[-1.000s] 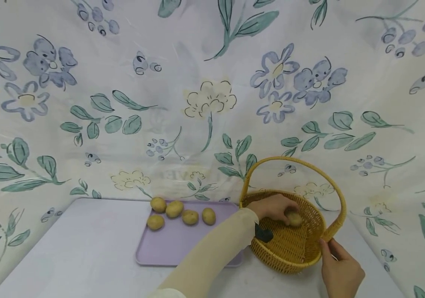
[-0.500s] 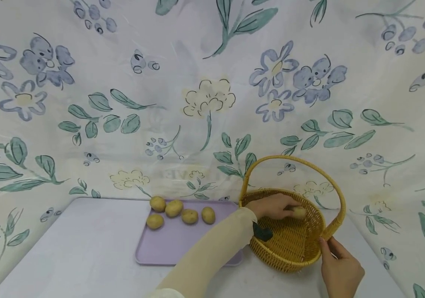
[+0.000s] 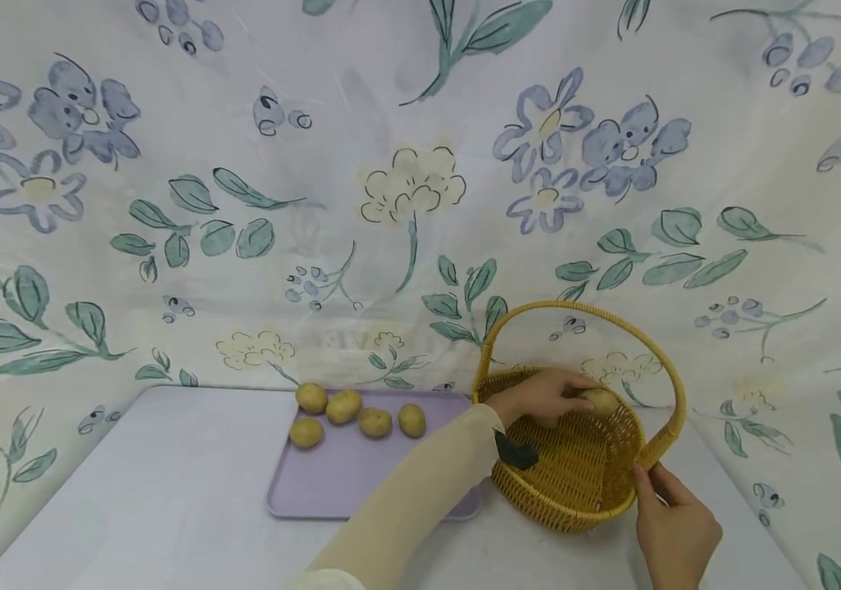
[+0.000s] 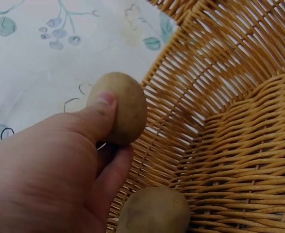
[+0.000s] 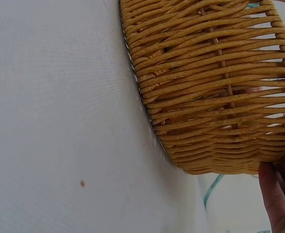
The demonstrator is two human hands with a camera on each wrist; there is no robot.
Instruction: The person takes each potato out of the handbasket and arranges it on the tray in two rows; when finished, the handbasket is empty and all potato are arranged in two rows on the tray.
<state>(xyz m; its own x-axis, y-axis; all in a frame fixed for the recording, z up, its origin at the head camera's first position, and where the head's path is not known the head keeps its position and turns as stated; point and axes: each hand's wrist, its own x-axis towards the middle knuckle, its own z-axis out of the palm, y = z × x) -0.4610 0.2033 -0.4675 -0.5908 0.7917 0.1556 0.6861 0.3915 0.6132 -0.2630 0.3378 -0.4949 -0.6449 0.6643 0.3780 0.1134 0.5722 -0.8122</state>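
My left hand [image 3: 552,393] is inside the wicker basket [image 3: 575,518], pinching a potato [image 3: 601,402] near the back right wall. In the left wrist view the thumb and fingers grip this potato [image 4: 125,109] beside the woven side. A second potato [image 4: 154,211] lies lower in the basket, beneath the hand; in the head view the hand mostly covers it. My right hand [image 3: 675,524] pinches the basket's rim at the foot of the arched handle [image 3: 662,442]. The right wrist view has its fingertips [image 5: 273,187] at the rim's edge.
Left of the basket lies a lilac tray [image 3: 317,492] with several potatoes [image 3: 343,406] along its back. My left forearm [image 3: 420,492] crosses over the tray's right part. A floral curtain [image 3: 391,205] rises behind the white table [image 3: 133,492].
My left hand has raised the potato up and to the right toward the basket's back rim. The right hand keeps its grip on the rim. The head view has tilted slightly.
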